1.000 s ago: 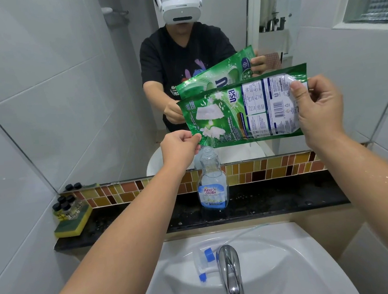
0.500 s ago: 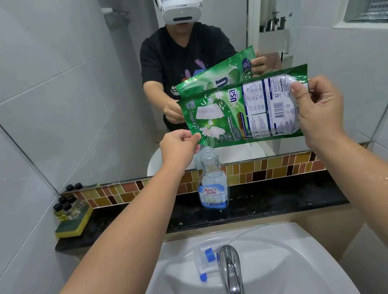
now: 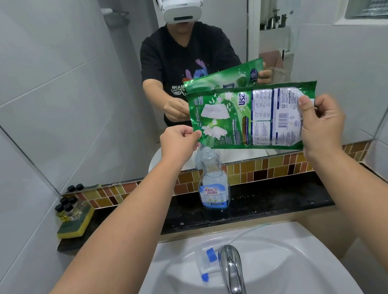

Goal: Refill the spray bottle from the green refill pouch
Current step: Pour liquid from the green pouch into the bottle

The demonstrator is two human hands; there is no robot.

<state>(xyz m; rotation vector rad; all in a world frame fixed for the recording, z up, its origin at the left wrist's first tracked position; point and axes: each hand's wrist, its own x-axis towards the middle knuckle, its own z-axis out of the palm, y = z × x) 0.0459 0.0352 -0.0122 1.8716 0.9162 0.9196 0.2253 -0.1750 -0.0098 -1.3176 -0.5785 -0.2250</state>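
The green refill pouch (image 3: 248,118) is held sideways above the counter, its lower left corner over the open neck of the clear spray bottle (image 3: 213,181). My left hand (image 3: 179,142) pinches that lower left corner just above the bottle mouth. My right hand (image 3: 321,124) grips the pouch's right end, slightly raised. The bottle stands upright on the black ledge (image 3: 280,199), uncapped, with a blue and white label. Its spray head (image 3: 206,262) with a thin tube lies in the white sink (image 3: 287,257).
A chrome tap (image 3: 231,274) rises at the sink's front. A yellow-green sponge (image 3: 75,225) with several small dark-capped bottles (image 3: 68,207) sits at the ledge's left end. A mirror (image 3: 83,87) behind the ledge reflects me and the pouch. Tiled walls close in on both sides.
The pouch's right end has tipped very slightly; otherwise both hands and the bottle stay where they were.
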